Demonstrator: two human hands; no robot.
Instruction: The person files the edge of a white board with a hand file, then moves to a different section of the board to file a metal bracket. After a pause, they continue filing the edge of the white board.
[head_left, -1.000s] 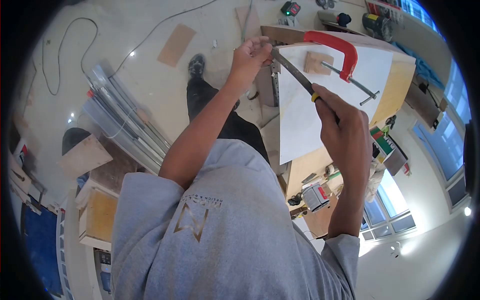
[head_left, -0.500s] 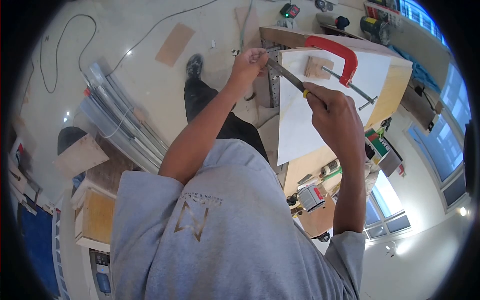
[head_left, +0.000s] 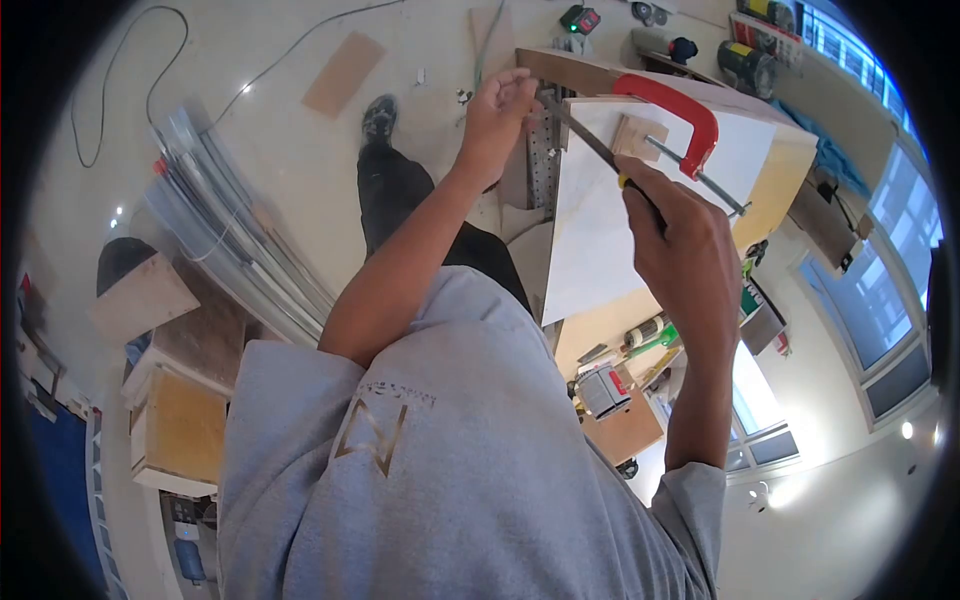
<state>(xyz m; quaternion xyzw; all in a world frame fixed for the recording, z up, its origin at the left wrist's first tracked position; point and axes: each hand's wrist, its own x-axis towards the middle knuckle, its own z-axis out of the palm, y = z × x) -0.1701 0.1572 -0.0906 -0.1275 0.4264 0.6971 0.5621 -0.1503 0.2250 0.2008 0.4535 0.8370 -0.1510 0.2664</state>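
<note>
A long flat metal file point(head_left: 588, 135) with a yellow-and-black handle slants over the corner of a white board point(head_left: 600, 240). My right hand point(head_left: 675, 215) is closed round the handle. Beside the far tip of the file, my left hand point(head_left: 503, 108) has loosely curled fingers, slightly apart; whether they touch the metal is hard to see. A red C-clamp point(head_left: 690, 115) holds the white board, its screw pressing on a small wood block point(head_left: 632, 138). Under the board's left edge shows a perforated metal strip point(head_left: 541, 160).
Clear-wrapped metal profiles point(head_left: 235, 230) lie on the floor at left, near a brown panel point(head_left: 345, 73) and a cable. Below the board, a power tool point(head_left: 603, 390) sits on a lower surface. A laser level point(head_left: 579, 19) with a green light stands beyond the bench.
My left hand has lifted a little away and its fingers have loosened at the file's tip. The file has shifted slightly toward the far side, still in my right hand.
</note>
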